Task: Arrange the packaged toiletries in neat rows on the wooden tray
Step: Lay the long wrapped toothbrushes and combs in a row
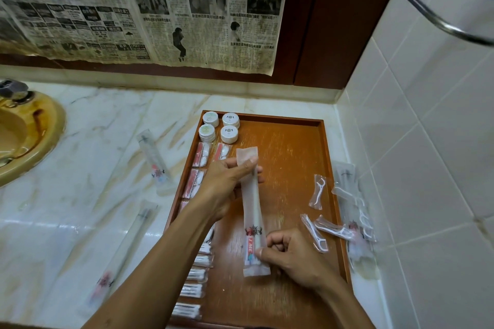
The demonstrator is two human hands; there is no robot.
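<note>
Marble-patterned white counter [88,195] ran beneath a rectangular reddish-brown wooden tray [291,157] pushed near the tiled corner. Above the tray's middle, a long frosted plastic sachet holding a toothbrush and small toothpaste tube [252,211] was held lengthways between both hands: the left hand [227,184] pinched its far end with thumb and curled fingers, and the right hand [291,254] pinched its near end, fingers folded in on the wrapper. Along the tray's left side sat four round white lidded tubs [220,127] in a two-by-two block at the far corner, then flat clear packets with red and white contents [201,153], and nearer still a column of clear packets of white cotton buds [191,290] (partly hidden by the left forearm). Three clear-wrapped white floss picks [318,191] lay loose on the tray's right side, well apart from the rows. More wrapped sachets and floss picks [355,211] were heaped on the counter just beyond the tray's right rim. Two further long toothbrush sachets [155,157] lay on the counter to the left. A yellowed basin [40,136] sat at far left, and old newspaper sheets [149,8] covered the wall behind.
</note>
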